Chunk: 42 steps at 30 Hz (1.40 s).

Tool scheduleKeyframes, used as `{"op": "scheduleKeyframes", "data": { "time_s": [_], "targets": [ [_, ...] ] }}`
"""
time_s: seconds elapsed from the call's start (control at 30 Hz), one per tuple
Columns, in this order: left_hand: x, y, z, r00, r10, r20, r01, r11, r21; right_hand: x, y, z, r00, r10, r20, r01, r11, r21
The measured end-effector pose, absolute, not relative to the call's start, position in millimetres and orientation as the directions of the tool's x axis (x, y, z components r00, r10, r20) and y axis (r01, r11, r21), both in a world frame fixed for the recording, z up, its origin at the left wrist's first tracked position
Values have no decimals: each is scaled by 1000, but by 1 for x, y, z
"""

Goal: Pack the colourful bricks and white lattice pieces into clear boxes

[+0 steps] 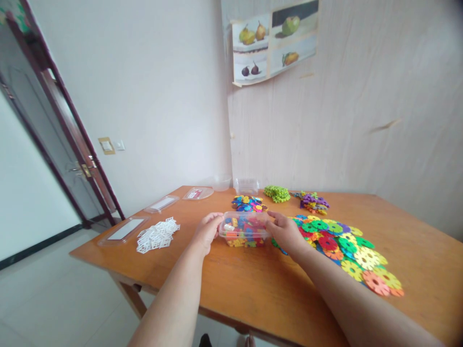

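A clear plastic box (243, 232) full of small bright pieces in red, yellow, blue and orange is in front of me, near the middle of the table. My left hand (210, 230) grips its left rim, thumb on top. On the opposite side my right hand (285, 231) holds the right rim, fingers partly hidden behind the wrist and box. Just behind the box lies a pile of small round coloured discs (249, 204). A heap of notched, flower-like plastic discs (340, 246) spreads out beside and under my right forearm.
White flat lattice pieces (158, 235) lie left of my hand, near clear lids with white labels (126, 228). Farther back are an empty clear container (247, 186), a round clear tub (221, 182), green pieces (277, 193) and purple pieces (314, 202). The wooden table (224, 284) meets the wall behind.
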State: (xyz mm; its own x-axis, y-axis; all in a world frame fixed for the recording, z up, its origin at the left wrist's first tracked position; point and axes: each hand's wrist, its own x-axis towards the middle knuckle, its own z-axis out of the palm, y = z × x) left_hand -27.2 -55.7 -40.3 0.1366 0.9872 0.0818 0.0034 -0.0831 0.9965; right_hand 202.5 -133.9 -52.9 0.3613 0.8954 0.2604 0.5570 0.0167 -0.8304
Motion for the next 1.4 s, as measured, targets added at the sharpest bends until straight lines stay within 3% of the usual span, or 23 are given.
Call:
{"op": "scheduleKeyframes", "data": {
  "time_s": [0.27, 0.9, 1.4],
  "targets": [
    [-29, -60, -36, 165, 983, 78, 80, -92, 993, 201, -137, -48, 331, 898, 290, 663, -2, -749],
    [-39, -58, -33, 292, 955, 49, 99, -81, 992, 203, -136, -51, 321, 904, 283, 669, -5, -743],
    [-36, -59, -34, 266, 963, 41, 120, -75, 990, 202, -133, -53, 289, 921, 261, 677, -4, -736]
  ]
}}
